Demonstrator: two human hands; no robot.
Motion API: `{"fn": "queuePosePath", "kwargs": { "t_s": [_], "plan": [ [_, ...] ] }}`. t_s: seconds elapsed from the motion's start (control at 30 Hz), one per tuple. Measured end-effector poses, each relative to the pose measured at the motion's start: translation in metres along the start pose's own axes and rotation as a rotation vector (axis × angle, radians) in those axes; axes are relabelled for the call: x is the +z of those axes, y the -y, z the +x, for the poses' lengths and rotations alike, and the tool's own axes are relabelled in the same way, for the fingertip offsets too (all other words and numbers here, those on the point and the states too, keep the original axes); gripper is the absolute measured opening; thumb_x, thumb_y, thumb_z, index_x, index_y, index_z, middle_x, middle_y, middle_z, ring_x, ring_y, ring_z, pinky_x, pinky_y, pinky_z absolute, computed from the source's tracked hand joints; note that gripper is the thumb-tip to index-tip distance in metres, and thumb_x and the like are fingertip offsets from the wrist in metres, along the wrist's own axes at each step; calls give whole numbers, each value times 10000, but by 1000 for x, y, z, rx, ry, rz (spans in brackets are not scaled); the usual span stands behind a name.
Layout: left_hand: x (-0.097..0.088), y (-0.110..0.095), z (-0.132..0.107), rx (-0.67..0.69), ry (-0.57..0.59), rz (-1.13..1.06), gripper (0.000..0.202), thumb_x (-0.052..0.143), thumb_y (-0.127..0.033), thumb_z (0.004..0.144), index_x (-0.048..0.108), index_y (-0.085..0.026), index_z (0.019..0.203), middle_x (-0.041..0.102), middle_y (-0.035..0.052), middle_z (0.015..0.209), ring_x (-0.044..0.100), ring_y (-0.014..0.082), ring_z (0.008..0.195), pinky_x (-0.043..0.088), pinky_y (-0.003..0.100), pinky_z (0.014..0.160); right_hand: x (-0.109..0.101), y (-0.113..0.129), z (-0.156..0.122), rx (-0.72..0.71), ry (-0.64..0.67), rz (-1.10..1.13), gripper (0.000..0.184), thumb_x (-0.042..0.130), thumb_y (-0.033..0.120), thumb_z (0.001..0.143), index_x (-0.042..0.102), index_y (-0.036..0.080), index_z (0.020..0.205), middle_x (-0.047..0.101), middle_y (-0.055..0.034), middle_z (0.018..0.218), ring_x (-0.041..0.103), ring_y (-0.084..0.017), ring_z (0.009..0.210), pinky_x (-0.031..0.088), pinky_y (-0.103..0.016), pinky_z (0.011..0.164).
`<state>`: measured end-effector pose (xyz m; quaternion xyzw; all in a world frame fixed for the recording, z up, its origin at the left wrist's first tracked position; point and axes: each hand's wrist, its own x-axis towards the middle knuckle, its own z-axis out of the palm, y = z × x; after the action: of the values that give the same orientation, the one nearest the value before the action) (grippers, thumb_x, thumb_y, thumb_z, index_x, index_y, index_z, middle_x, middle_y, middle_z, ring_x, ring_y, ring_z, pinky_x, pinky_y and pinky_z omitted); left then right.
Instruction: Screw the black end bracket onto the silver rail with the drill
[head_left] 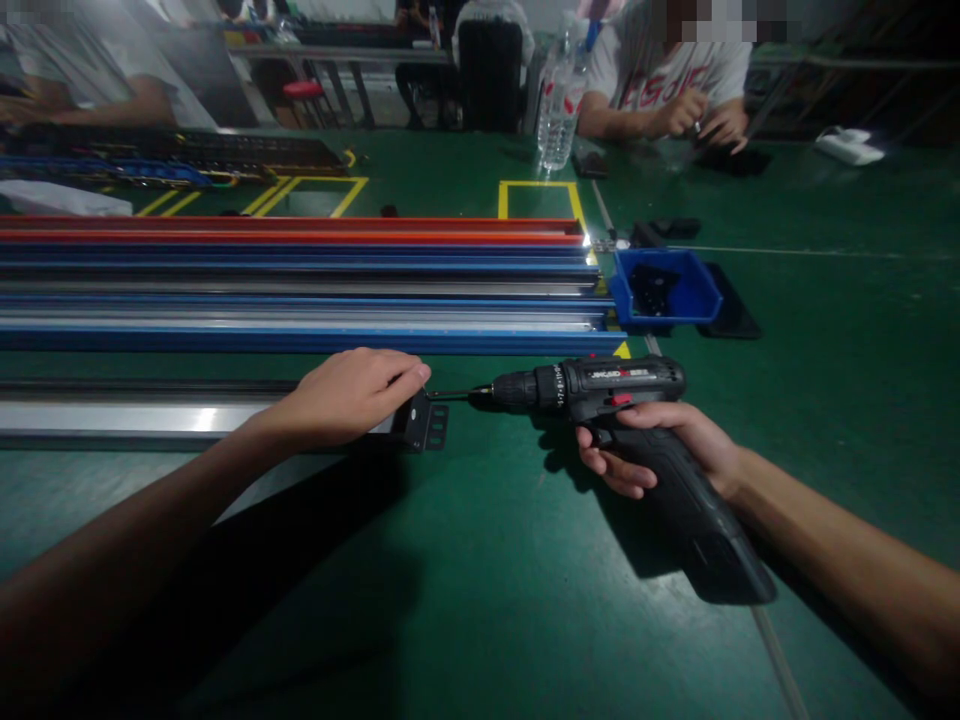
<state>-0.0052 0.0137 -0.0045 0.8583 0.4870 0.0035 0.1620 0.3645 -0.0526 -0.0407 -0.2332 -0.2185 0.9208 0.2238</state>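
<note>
My left hand (352, 392) lies over the right end of a long silver and black metal rail (150, 415), fingers curled down on it beside a black end bracket (429, 424). My right hand (660, 445) grips the handle of a black cordless drill (607, 388) lying level. Its bit points left and meets the top of the bracket at my left fingertips.
A stack of long blue, red and grey rails (300, 285) lies across the green table behind. A blue bin (666, 292) with black parts sits at their right end. Water bottles (559, 105) stand at the far side, where another person (675, 85) is seated, hands busy.
</note>
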Motion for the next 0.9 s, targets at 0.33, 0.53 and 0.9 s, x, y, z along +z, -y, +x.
{"fn": "queuePosePath", "kwargs": {
  "t_s": [0.33, 0.53, 0.9],
  "plan": [
    [0, -1, 0, 6, -3, 19, 563, 252, -539, 1034, 732, -246, 1068, 764, 37, 1152, 674, 257, 1049, 447, 332, 854, 0, -2, 1, -20, 36, -58, 417, 594, 321, 912, 633, 10, 1186, 706, -165, 974, 606, -108, 612, 548, -266, 654],
    [-1, -2, 0, -6, 11, 14, 572, 257, -546, 1034, 738, -236, 1043, 759, 41, 1171, 680, 257, 1020, 453, 335, 836, -1, -2, 0, -44, 37, -99, 348, 577, 305, 932, 671, 23, 1113, 718, -168, 967, 593, -101, 587, 552, -269, 638],
    [-1, -3, -1, -26, 14, 1, 580, 261, -568, 1031, 736, -236, 1030, 756, 60, 1164, 677, 270, 1050, 470, 365, 891, -4, -6, 0, -52, 39, -103, 308, 582, 310, 960, 703, 38, 1037, 693, -107, 890, 529, -50, 514, 543, -208, 585]
  ]
}}
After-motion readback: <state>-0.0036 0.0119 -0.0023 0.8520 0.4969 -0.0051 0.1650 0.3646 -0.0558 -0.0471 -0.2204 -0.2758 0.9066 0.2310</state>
